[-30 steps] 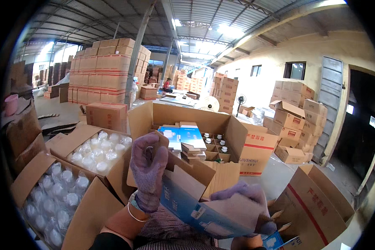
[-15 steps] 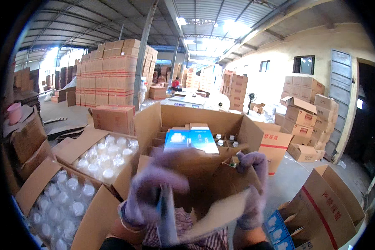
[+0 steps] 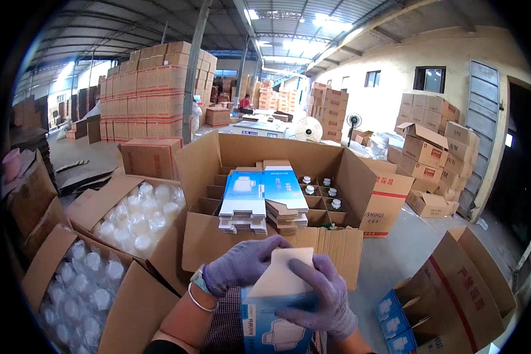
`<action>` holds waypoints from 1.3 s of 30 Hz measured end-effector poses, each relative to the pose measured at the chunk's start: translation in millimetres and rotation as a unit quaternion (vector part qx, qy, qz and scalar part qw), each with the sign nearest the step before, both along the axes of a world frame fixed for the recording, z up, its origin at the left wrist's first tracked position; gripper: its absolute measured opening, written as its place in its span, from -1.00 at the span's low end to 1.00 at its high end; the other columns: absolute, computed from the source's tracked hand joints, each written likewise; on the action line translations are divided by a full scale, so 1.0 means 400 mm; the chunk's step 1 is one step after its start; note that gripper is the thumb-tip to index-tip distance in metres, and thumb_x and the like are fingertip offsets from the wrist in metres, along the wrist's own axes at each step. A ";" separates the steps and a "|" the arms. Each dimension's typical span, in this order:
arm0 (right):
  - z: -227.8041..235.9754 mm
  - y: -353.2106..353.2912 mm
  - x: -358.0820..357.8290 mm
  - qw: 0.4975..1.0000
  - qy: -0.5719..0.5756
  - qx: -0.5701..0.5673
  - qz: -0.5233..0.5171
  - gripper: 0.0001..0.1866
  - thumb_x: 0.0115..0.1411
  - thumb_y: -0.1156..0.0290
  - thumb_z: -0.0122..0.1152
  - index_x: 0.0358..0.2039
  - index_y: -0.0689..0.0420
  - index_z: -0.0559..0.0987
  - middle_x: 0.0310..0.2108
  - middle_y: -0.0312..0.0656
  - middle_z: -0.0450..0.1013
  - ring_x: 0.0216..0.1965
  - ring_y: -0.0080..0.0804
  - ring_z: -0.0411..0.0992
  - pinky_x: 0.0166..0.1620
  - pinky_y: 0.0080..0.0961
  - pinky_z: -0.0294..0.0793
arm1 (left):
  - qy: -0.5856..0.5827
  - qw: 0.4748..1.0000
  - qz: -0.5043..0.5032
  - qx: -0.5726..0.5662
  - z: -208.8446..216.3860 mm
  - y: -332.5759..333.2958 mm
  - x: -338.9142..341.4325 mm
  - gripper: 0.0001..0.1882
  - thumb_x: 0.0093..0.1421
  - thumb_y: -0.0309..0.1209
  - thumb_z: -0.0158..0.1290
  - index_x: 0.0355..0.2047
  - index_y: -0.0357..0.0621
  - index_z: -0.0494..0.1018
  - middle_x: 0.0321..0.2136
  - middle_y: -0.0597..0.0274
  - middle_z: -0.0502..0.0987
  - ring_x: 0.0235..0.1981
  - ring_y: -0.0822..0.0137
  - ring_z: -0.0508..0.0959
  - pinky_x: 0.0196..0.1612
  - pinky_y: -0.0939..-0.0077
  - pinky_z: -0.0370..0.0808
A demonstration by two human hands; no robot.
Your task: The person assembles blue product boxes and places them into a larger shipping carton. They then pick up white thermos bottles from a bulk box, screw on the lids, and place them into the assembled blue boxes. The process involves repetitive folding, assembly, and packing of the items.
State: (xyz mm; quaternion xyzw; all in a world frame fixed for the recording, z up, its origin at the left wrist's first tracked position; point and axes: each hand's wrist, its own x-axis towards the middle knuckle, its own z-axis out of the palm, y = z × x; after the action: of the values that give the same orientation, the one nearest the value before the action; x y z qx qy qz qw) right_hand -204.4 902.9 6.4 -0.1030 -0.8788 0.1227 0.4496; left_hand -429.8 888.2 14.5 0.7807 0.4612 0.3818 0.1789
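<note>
The left hand (image 3: 245, 266), in a grey-purple knit glove, grips the upper left edge of an upright blue-and-white cardboard box (image 3: 280, 324); the right hand (image 3: 329, 298), gloved alike, grasps its right side, fingers spread over the pale raised flap and the front. The box is low in front of the person's body, on the near side of a large open brown cardboard carton (image 3: 202, 243).

Across that carton lie two neighbouring stacks of flattened blue-and-white boxes (image 3: 242, 190). To their right, white-capped bottles (image 3: 310, 190) stand in the carton's cardboard compartments.

To the left, two open brown cartons (image 3: 124, 315) hold clear, plastic-wrapped containers (image 3: 79, 301). To the right, small blue boxes (image 3: 395, 324) sit by a tilted, red-striped brown carton (image 3: 454, 295) on the grey floor (image 3: 380, 259).

Farther out, a tall block of stacked cartons (image 3: 141, 97) rises behind a grey metal post (image 3: 194, 71). A black standing fan (image 3: 353, 121) and more piled cartons line the pale yellow wall (image 3: 389, 59), beneath a ribbed metal roof (image 3: 130, 23). A person in red (image 3: 245, 103) sits in the background.
</note>
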 end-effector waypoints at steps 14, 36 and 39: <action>0.065 -0.005 0.124 0.962 -0.269 -0.010 0.048 -0.36 0.09 -0.16 0.32 0.01 0.08 0.60 -0.19 -0.13 0.55 -0.13 -0.13 0.52 -0.01 -0.22 0.46 | -0.386 0.915 0.101 -0.060 -0.140 -0.064 0.093 -0.59 0.39 -0.12 -0.13 -0.14 -0.24 0.50 -0.27 0.17 0.53 -0.16 0.37 0.49 -0.07 0.50 0.41; -0.282 -0.028 1.047 0.824 0.259 -0.439 -0.246 -0.22 -0.08 0.14 0.55 0.10 0.28 0.46 -0.05 -0.12 0.52 -0.11 -0.32 0.50 0.03 -0.36 0.52 | 0.230 0.936 0.251 0.087 -0.079 0.241 -0.442 0.03 0.06 -0.25 0.36 0.39 -0.35 0.01 0.36 -0.13 0.15 0.39 0.08 0.14 0.40 0.26 0.10; -0.371 -0.147 1.165 0.694 0.157 -0.422 -0.561 -0.45 0.01 0.31 0.46 0.03 0.18 0.56 -0.11 -0.13 0.56 -0.10 -0.24 0.52 0.03 -0.29 0.49 | 0.125 0.974 0.179 -0.060 -0.154 0.323 -0.583 -0.04 0.00 -0.51 0.29 0.39 -0.28 0.07 0.36 -0.01 0.18 0.37 0.16 0.19 0.38 0.29 0.16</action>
State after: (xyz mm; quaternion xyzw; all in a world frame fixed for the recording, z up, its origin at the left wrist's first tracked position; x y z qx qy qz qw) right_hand 261.8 844.1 -142.0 -0.7351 -0.4301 0.2201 0.4756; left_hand -663.1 1017.5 -47.1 0.7149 0.6344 0.2783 0.0951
